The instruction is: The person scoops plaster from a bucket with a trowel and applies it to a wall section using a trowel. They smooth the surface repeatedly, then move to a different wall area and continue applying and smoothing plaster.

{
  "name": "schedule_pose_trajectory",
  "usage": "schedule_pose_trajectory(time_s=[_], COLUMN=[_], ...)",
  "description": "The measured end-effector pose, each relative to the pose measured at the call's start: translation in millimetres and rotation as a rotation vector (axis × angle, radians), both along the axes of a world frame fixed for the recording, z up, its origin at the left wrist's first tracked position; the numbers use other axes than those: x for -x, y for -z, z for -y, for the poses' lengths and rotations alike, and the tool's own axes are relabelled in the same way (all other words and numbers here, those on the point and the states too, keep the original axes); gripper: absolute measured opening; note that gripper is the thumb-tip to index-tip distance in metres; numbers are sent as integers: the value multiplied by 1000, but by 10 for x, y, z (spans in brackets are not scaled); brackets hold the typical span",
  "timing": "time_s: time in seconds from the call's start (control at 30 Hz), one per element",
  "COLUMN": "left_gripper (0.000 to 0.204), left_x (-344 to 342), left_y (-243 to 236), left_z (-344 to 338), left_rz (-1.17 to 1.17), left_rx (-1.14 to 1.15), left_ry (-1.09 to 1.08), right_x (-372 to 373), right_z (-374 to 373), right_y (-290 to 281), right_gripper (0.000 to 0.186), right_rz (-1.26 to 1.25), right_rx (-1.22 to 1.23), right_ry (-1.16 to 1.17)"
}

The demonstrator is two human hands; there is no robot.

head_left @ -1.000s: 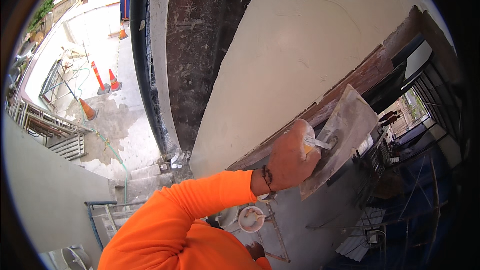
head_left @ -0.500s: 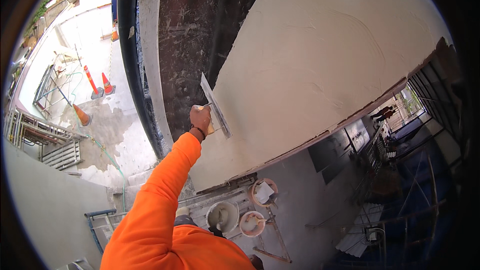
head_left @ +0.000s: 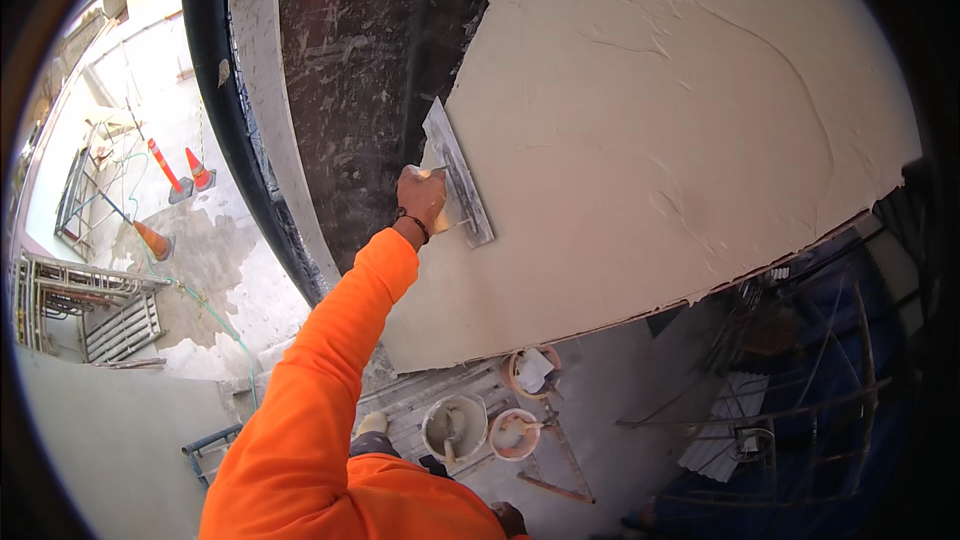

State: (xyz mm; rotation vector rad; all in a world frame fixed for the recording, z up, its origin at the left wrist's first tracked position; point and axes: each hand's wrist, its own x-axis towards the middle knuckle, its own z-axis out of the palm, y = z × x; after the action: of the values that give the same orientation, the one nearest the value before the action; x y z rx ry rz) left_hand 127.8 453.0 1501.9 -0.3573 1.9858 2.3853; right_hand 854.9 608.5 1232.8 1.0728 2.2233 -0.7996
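My left hand, at the end of an orange sleeve, grips the handle of a steel finishing trowel. The trowel's long blade lies at the border between the pale plastered surface and a dark, scuffed strip; ridges and streaks mark the plaster. My right hand shows only partly at the lower edge beside my body, too hidden to tell what it does.
Below are a slatted platform with a mixing bucket, a pink pail and another pail. A black pipe runs at left, beyond it cones, stacked scaffold frames and a hose. Dark scaffolding stands right.
My left hand and trowel have swung from the plaster's lower right edge to its left edge, then moved upward along it. The view has shifted, bringing more plastered surface in.
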Motion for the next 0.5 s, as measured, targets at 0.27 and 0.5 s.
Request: schedule_pose_trajectory(time_s=[0.27, 0.5], left_gripper=[34, 51], left_x=[-47, -90], left_y=[-1357, -2562], left_z=[-61, -61], left_rz=[-119, -285], left_rx=[-94, -8], left_ry=[22, 55], right_x=[100, 666], right_z=[-222, -260], right_y=[159, 253], right_gripper=[63, 58], right_rz=[80, -104], right_rx=[91, -67], right_ry=[-121, -148])
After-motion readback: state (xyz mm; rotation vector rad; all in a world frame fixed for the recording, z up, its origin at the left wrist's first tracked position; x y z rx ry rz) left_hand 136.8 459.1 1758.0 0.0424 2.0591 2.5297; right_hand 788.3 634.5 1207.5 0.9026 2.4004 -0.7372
